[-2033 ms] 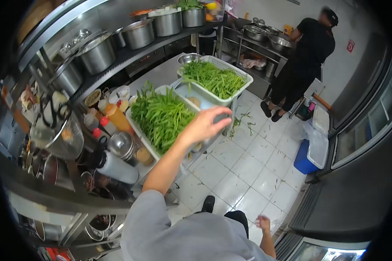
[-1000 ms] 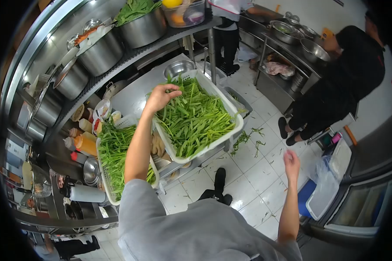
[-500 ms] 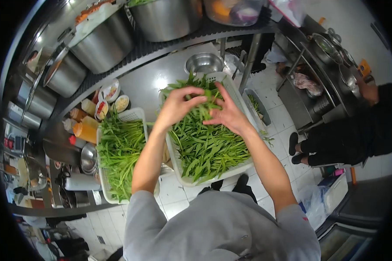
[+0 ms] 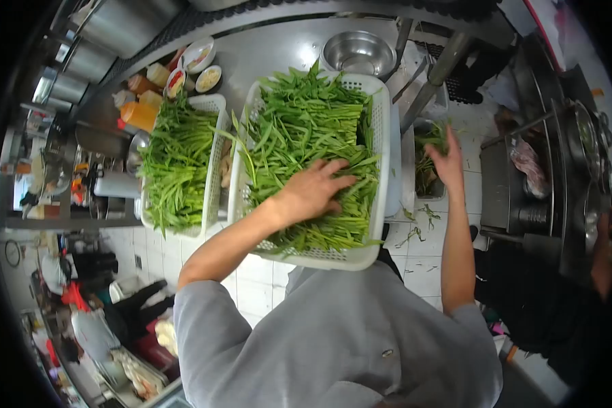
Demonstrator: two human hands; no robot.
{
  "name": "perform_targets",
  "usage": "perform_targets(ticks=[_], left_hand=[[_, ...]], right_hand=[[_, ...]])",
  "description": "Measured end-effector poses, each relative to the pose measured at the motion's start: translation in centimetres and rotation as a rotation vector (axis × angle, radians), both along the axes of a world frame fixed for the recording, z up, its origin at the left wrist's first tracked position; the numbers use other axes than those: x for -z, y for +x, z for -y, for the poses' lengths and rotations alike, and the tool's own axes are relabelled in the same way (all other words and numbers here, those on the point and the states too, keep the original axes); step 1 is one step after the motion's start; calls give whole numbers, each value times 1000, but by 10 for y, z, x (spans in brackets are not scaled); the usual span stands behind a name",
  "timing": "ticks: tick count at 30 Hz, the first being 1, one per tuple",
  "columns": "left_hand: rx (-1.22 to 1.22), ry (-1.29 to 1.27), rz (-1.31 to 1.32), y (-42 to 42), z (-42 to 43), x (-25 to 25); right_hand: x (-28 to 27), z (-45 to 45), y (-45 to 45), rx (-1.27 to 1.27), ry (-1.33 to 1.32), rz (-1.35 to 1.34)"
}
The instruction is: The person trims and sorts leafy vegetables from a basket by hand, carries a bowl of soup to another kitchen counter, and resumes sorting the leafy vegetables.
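Observation:
A large white basket (image 4: pixel 385 163) full of leafy green stalks (image 4: pixel 313 109) stands in front of me. My left hand (image 4: pixel 314 192) lies on the greens in it, fingers spread. Out to the right, my right hand (image 4: pixel 445 158) is over a grey bin (image 4: pixel 434 197) that has greens inside. Some loose green leaves (image 4: pixel 436 136) are at its fingers; whether they are gripped is hard to tell. A second white basket (image 4: pixel 214 102) with similar greens (image 4: pixel 180 163) stands to the left, apart from the large one.
A steel bowl (image 4: pixel 359 54) sits behind the large basket on the steel table (image 4: pixel 265 47). Sauce bottles (image 4: pixel 140 114) and small bowls (image 4: pixel 208 79) stand at the back left. Table legs (image 4: pixel 436 75) rise beside the bin. A co-worker (image 4: pixel 537 299) in black is at the right; other people are at lower left.
My hands, together over the large basket half a second ago, have moved apart. The left is now down on the greens; the right has moved right, over the bin. The view has shifted too.

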State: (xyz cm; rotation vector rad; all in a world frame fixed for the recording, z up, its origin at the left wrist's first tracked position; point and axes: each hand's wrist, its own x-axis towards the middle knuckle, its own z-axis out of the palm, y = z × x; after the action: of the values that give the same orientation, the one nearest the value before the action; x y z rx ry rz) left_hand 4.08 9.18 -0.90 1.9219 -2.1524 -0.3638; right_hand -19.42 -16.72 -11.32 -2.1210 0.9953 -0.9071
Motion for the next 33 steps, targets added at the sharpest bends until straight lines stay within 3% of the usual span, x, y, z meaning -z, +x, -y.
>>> perform_targets(ticks=[3, 5, 7, 11, 14, 16, 21, 23, 26, 29, 33], left_hand=[[-203, 62, -367, 24, -1, -4], [-461, 64, -531, 28, -7, -39], [-641, 37, -517, 31, -15, -55], [-673, 17, -422, 22, -30, -56], [-540, -5, -195, 9, -47, -57], [-609, -98, -217, 2, -65, -66], [-873, -338, -577, -14, -124, -66], [-958, -422, -631, -18, -137, -60], [-1058, -516, -670, -17, -151, -45], [-1100, -555, -667, -19, -163, -37], [-1128, -595, -719, -13, -173, -25]], right_hand=[[47, 19, -34, 3, 111, -228], [15, 11, -31, -77, 255, -51], [-45, -19, -3, -199, 414, 148], [-93, -81, 66, -976, -83, 88], [-85, -100, 99, -1056, -218, -368], [-95, -90, 127, -1186, -137, -498], [-135, -81, 149, -1021, 23, -374], [-107, -98, 161, -1114, -124, -258], [-91, -137, 154, -1009, -373, -513], [-93, -111, 165, -1098, -141, -424], [-139, -74, 158, -1028, -39, -245]])
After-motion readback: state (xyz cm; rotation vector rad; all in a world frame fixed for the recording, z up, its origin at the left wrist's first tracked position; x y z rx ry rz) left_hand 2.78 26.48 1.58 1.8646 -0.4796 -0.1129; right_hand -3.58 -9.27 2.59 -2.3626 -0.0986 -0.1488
